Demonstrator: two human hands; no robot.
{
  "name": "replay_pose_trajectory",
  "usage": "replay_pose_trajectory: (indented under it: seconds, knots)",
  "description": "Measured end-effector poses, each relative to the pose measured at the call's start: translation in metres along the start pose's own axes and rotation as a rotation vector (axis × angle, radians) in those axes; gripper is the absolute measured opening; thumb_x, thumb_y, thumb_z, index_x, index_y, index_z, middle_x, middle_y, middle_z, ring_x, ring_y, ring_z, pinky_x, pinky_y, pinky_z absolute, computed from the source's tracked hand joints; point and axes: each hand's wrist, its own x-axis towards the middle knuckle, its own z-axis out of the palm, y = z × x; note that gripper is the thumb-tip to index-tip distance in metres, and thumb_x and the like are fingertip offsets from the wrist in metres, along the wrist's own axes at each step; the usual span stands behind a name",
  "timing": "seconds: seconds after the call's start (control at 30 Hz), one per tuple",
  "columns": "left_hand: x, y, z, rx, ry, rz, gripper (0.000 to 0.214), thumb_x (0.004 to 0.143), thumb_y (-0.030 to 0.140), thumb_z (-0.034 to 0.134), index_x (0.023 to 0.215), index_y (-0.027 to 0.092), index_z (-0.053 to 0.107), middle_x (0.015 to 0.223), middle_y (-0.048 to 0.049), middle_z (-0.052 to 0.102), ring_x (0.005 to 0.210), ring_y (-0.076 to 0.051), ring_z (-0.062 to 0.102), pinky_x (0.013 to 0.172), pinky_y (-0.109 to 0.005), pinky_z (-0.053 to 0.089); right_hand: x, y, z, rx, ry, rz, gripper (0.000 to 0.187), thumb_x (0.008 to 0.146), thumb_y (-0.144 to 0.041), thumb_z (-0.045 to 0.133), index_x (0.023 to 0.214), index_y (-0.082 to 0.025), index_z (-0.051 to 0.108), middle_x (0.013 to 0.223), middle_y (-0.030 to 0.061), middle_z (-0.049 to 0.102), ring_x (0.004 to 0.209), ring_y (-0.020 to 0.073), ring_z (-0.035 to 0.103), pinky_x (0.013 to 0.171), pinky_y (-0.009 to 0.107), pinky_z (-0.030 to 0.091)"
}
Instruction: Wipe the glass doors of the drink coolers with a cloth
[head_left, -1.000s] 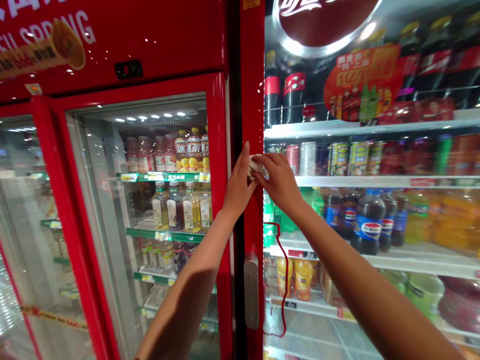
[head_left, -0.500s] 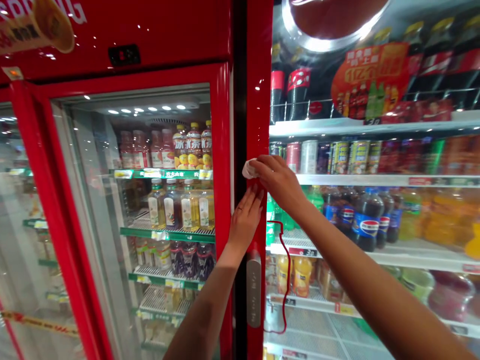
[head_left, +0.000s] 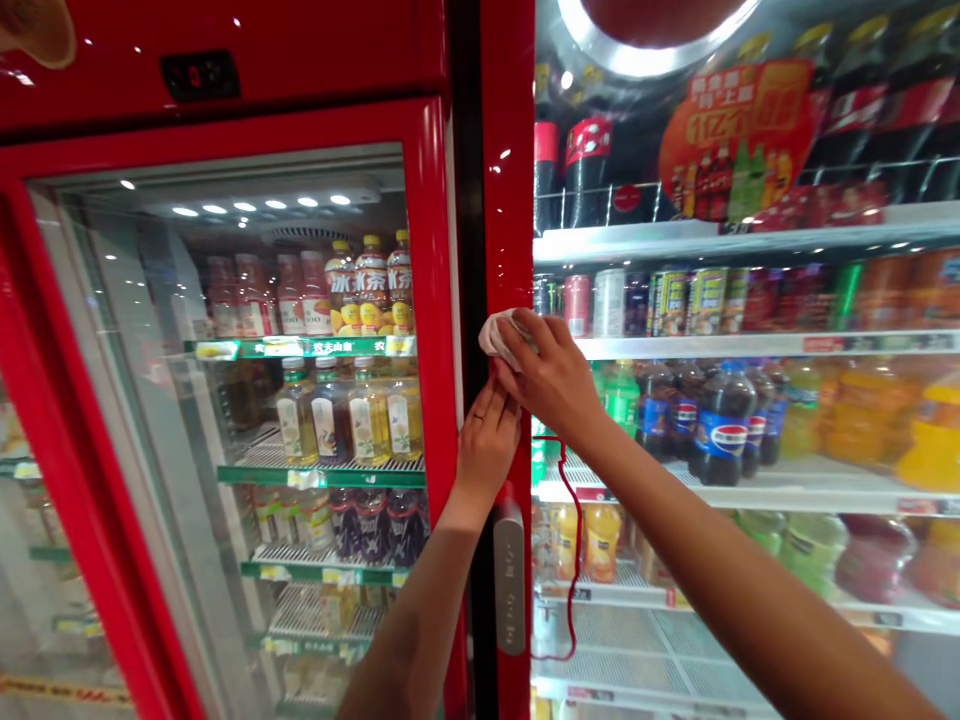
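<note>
A white cloth (head_left: pixel 502 338) lies bunched under the right hand (head_left: pixel 547 380), whose fingers curl over it and press it against the glossy red frame (head_left: pixel 508 200) of a drinks cooler. The left hand (head_left: pixel 486 450) rests open and flat on the same red upright, just below the cloth and close against the right hand. Lower down the upright, a silver door handle (head_left: pixel 510 580) sits below the left hand. To the left, bottled drinks stand on green-edged shelves behind a glass door (head_left: pixel 225 320). To the right, white shelves (head_left: pixel 750 345) carry cans and Pepsi bottles (head_left: pixel 721 430), and a thin red cord (head_left: pixel 574 540) hangs just beside the frame. The narrow upright runs on above the cloth to the cooler's top panel (head_left: pixel 225 60).
</note>
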Motion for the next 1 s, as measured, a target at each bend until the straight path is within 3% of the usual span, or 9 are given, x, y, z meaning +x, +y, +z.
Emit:
replay_pose_trajectory:
  seconds: [0.23, 0.43, 0.53, 0.63, 0.83, 1.0]
  knots:
    - [0.005, 0.003, -0.005, -0.012, -0.023, 0.003, 0.082, 0.106, 0.005, 0.054, 0.175, 0.017, 0.012, 0.167, -0.0124, 0.053, 0.161, -0.023, 0.041, 0.13, -0.04, 0.048, 0.016, 0.015, 0.002, 0.075, 0.108, 0.087, 0.04, 0.1, -0.007, 0.056, 0.127, -0.031, 0.073, 0.133, 0.0071, 0.071, 0.124, 0.0305, 0.06, 0.108, 0.052, 0.058]
    - [0.003, 0.003, -0.009, -0.009, -0.072, 0.005, 0.084, 0.105, 0.003, 0.05, 0.176, 0.017, 0.007, 0.171, -0.0121, 0.047, 0.162, -0.024, 0.04, 0.132, -0.042, 0.046, -0.001, 0.015, -0.005, 0.153, 0.04, -0.006, 0.036, 0.102, -0.009, 0.053, 0.124, -0.03, 0.073, 0.127, 0.0062, 0.074, 0.114, 0.0271, 0.066, 0.098, 0.047, 0.061]
    - [0.002, 0.003, -0.012, -0.016, -0.106, 0.016, 0.083, 0.105, 0.001, 0.046, 0.176, 0.016, 0.006, 0.171, -0.0115, 0.047, 0.162, -0.024, 0.038, 0.133, -0.041, 0.045, -0.01, 0.025, -0.01, 0.133, 0.1, 0.065, 0.037, 0.102, -0.009, 0.052, 0.123, -0.031, 0.074, 0.123, 0.0066, 0.075, 0.111, 0.0271, 0.069, 0.094, 0.046, 0.062]
    - [0.001, 0.003, -0.013, -0.019, -0.112, 0.027, 0.082, 0.104, 0.0, 0.045, 0.175, 0.015, 0.007, 0.17, -0.0114, 0.05, 0.163, -0.023, 0.037, 0.133, -0.04, 0.045, -0.002, 0.027, -0.007, 0.128, 0.157, 0.14, 0.039, 0.1, -0.009, 0.052, 0.123, -0.032, 0.075, 0.119, 0.0074, 0.074, 0.111, 0.0284, 0.068, 0.094, 0.047, 0.061]
    - [-0.001, 0.002, -0.009, -0.011, -0.06, 0.041, 0.084, 0.104, 0.001, 0.048, 0.175, 0.014, 0.006, 0.169, -0.0122, 0.051, 0.162, -0.023, 0.04, 0.132, -0.041, 0.046, 0.0, 0.013, -0.003, 0.13, 0.032, 0.011, 0.032, 0.103, -0.011, 0.052, 0.119, -0.028, 0.074, 0.118, 0.0073, 0.074, 0.106, 0.0262, 0.066, 0.089, 0.042, 0.06]
    - [-0.001, 0.002, -0.01, -0.023, -0.07, 0.039, 0.083, 0.103, -0.001, 0.047, 0.175, 0.015, 0.01, 0.17, -0.0119, 0.049, 0.163, -0.022, 0.038, 0.132, -0.04, 0.046, -0.011, 0.031, -0.014, 0.134, 0.026, 0.026, 0.033, 0.104, -0.013, 0.052, 0.124, -0.029, 0.072, 0.12, 0.0073, 0.073, 0.107, 0.0259, 0.066, 0.092, 0.042, 0.058]
